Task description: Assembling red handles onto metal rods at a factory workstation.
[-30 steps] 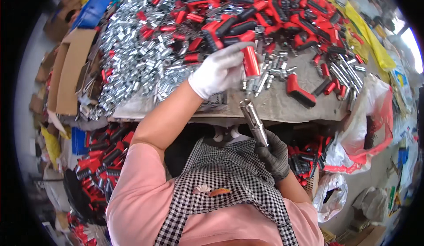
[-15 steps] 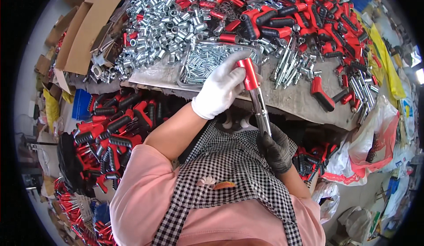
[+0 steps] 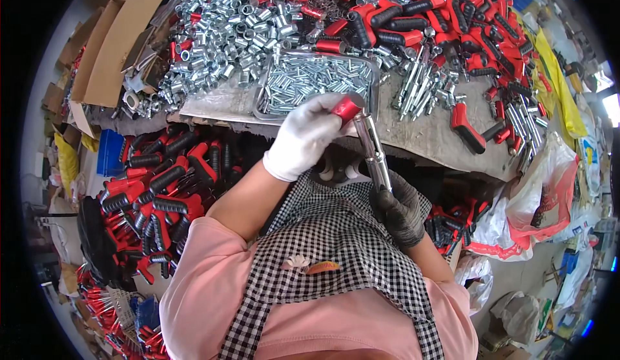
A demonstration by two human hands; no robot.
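Note:
My left hand (image 3: 302, 138), in a white glove, pinches a short red metal sleeve (image 3: 347, 108) just in front of the table edge. Beside it a slotted silver metal tube (image 3: 373, 153) slants up from my right hand (image 3: 402, 210), whose dark grey glove is wrapped round its lower end. The tube's upper end is bare and sits close to the sleeve; whether they touch I cannot tell. Behind my left hand, a clear plastic tray (image 3: 259, 105) holds many small silver pins (image 3: 316, 82).
Silver collars (image 3: 226, 37) are heaped at the back left, red-and-black handles (image 3: 445, 17) at the back right. Slim metal rods (image 3: 420, 88) and a single handle (image 3: 468, 128) lie on the right. More handles (image 3: 161, 192) are piled below the table at left. Plastic bags (image 3: 542, 198) hang at right.
The red sleeve has come off the top of the silver tube. My left hand has moved slightly left and down with it, tilting it; my right hand still grips the tube.

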